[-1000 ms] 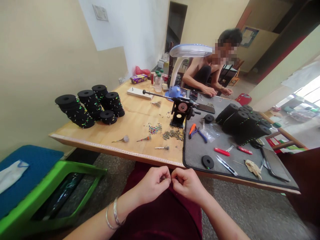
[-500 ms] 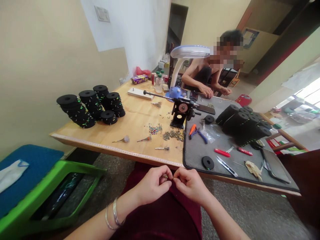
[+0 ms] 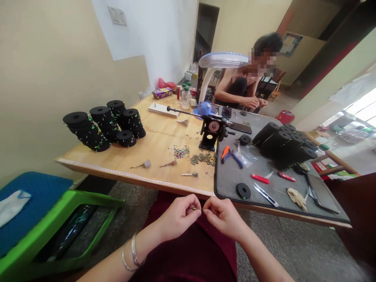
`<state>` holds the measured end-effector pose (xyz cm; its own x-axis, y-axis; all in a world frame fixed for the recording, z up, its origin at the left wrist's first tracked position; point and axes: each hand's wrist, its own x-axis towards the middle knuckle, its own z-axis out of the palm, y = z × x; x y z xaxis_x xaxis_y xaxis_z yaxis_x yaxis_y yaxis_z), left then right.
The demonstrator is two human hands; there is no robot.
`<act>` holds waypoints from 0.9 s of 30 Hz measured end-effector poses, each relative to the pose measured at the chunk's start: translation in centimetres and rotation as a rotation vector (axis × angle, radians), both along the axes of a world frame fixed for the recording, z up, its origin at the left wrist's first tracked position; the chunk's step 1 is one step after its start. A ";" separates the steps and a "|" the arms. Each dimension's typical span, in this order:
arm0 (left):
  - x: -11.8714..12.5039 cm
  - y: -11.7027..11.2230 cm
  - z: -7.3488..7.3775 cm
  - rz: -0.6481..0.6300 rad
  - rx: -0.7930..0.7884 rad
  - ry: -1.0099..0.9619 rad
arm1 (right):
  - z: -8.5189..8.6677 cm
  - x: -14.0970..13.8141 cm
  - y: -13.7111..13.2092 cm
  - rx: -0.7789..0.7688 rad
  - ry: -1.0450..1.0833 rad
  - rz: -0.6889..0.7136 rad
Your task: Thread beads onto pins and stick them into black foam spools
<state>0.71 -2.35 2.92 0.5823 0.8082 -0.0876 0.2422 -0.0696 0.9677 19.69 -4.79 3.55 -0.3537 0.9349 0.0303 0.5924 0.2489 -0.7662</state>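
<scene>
My left hand (image 3: 178,214) and my right hand (image 3: 223,216) meet over my lap, just below the wooden table's (image 3: 155,141) front edge. Both are pinched closed, fingertips nearly touching. A tiny yellowish piece shows between my left thumb and forefinger; it is too small to name. What the right fingers pinch is hidden. Silver bangles circle my left wrist. A black disc (image 3: 243,190) lies on the grey mat (image 3: 235,176) closest to my hands.
Stacks of black spools (image 3: 100,125) stand at the table's left, more (image 3: 286,145) lie on the mat. A small black winding machine (image 3: 213,131), beads (image 3: 181,150), pliers (image 3: 230,154), red tools and scissors are spread about. Another person works at the far end. A green stool (image 3: 67,223) stands left.
My two hands stay pinched together over my lap with only small finger shifts. The person at the far end has drawn both hands closer to the body.
</scene>
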 end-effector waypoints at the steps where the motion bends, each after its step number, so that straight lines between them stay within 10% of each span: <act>1: 0.0 0.0 0.0 0.003 -0.009 -0.008 | 0.0 0.0 0.0 -0.016 0.019 0.004; 27: -0.2 0.3 -0.3 0.050 0.015 -0.080 | 0.6 0.0 -0.1 -0.002 0.052 -0.001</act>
<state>0.47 -2.02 2.58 0.5462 0.8371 -0.0305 0.1680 -0.0737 0.9830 19.73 -4.87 4.17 -0.3511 0.9352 0.0468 0.5523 0.2472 -0.7962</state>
